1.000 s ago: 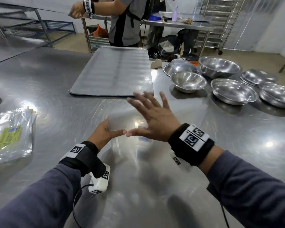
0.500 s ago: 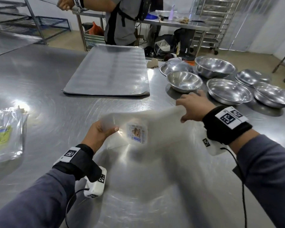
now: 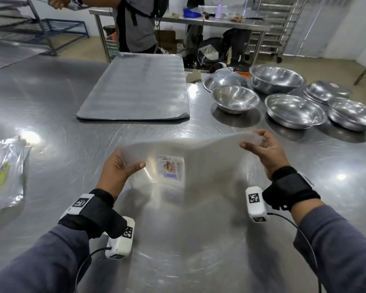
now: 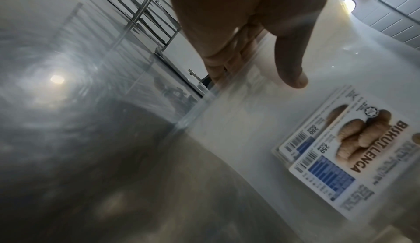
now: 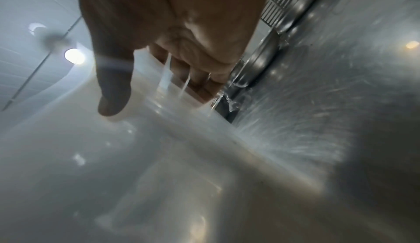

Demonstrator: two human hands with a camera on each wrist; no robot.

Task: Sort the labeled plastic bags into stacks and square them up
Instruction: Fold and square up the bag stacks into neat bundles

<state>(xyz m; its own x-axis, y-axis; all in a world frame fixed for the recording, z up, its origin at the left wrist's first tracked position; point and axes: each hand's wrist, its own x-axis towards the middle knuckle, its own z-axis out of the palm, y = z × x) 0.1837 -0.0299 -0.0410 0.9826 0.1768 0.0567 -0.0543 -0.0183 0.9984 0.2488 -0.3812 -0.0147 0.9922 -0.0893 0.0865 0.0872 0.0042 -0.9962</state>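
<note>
Counter edges: the steel counter (image 3: 51, 98) runs past the picture on the left, right and near sides; its far edge lies behind the tray (image 3: 135, 87) and the bowls (image 3: 294, 111).
Open room: bare steel lies under and around both hands, from the tray's near edge down to the sleeves. The tray sits well beyond the hands, the bowls to the far right, the second stack (image 3: 4, 174) at the left edge, well apart from the hands.
Bags: a stack of clear, milky plastic bags (image 3: 199, 151) is held above the counter between the two hands, top edge bowed upward in the middle; the lower part is blurred.
Label: a small white label (image 3: 171, 168) sits left of centre; the left wrist view reads "BISKUT LENGA" (image 4: 341, 149) with a picture of tan biscuits, barcodes and a blue table. Several label edges show offset behind it.
Left grip: the left hand (image 3: 118, 172) pinches the stack's left edge, thumb on the near face, fingers behind.
Right grip: the right hand (image 3: 264, 151) pinches the upper right corner, thumb in front, fingers curled behind.
Second stack: crinkled clear bags with a yellow-green label, lying flat.
Beyond: a person (image 3: 135, 22) stands behind the tray.
</note>
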